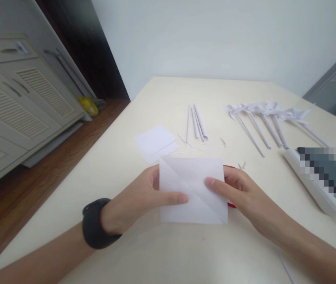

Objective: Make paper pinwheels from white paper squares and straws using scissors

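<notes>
I hold a white square sheet of paper (193, 179) with diagonal creases just above the cream table (162, 252). My left hand (132, 203), with a black watch on its wrist, pinches the sheet's left edge, thumb lying on top. My right hand (240, 193) grips the right edge, thumb on the paper and fingers behind it. A red object (230, 169) shows partly beneath the paper and my right hand; I cannot make out what it is.
Behind the sheet lie another white paper piece (155, 142), a few rolled paper sticks (197, 122) and a row of paper pinwheels (262, 114). A white device with a blurred-out patch (318, 181) lies at the right. Cabinets (14, 102) stand left of the table.
</notes>
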`<action>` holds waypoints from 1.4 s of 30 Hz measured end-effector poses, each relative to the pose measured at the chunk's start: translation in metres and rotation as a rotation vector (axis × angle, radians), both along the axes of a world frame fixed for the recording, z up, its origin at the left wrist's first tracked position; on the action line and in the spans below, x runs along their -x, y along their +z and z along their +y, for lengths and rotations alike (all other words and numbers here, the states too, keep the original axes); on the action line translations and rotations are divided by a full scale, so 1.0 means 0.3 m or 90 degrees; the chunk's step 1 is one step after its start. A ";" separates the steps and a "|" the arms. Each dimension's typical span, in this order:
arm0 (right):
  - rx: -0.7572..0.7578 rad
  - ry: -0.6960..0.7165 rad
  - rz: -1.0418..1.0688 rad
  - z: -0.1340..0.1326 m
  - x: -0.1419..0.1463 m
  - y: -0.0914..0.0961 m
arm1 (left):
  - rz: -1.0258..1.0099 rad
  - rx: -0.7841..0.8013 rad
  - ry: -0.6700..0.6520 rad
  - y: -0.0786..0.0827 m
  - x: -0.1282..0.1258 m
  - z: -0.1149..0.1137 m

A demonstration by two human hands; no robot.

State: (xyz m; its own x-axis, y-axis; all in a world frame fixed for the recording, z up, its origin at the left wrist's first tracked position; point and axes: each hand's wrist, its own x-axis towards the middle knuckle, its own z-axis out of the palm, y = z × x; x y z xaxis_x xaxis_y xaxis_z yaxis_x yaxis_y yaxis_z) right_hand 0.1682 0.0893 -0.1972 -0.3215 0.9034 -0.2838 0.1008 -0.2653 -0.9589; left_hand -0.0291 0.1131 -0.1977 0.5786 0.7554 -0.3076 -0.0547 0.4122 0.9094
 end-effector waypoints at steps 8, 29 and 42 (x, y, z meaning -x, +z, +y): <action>-0.024 -0.013 0.039 0.003 0.001 0.001 | 0.039 -0.009 0.056 -0.003 -0.004 0.003; -0.128 -0.025 -0.107 0.023 -0.031 0.008 | 0.132 -0.108 0.053 -0.011 0.001 0.008; -0.279 0.098 -0.593 0.068 -0.119 0.019 | 0.328 -0.253 0.129 0.007 0.030 0.040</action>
State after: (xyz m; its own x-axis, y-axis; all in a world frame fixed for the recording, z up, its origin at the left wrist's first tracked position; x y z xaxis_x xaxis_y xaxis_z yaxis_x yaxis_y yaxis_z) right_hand 0.2040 0.1098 -0.1915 -0.2638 0.9551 -0.1350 0.8536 0.1660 -0.4938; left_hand -0.0381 0.1252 -0.1955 0.2682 0.9458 -0.1831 0.3853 0.0689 0.9202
